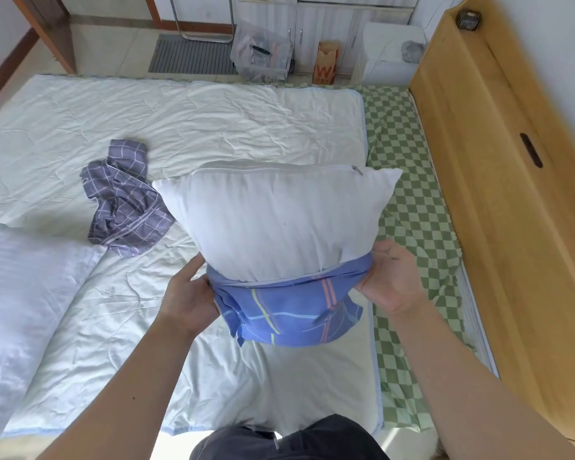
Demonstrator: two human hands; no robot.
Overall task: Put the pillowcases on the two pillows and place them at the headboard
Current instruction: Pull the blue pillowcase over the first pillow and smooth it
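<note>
I count two pillows: one white pillow (pixel 279 220) held upright, another pillow (pixel 24 293) lying at left. Two pillowcases: a blue pillowcase (pixel 289 310) and a purple pillowcase (pixel 127 204). Two hands too, left hand (pixel 188 293) and right hand (pixel 390 277).

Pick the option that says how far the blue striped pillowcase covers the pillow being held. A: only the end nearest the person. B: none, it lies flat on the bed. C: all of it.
A: the blue pillowcase is bunched round the near end of the white pillow, most of which is bare.

The white pillow (pixel 279 220) is smooth matt cloth; the blue pillowcase (pixel 289 313) is thin plaid cotton-like fabric; the quilt (pixel 180 127) is wrinkled; the headboard (pixel 498 194) is pale, satiny wood.
</note>
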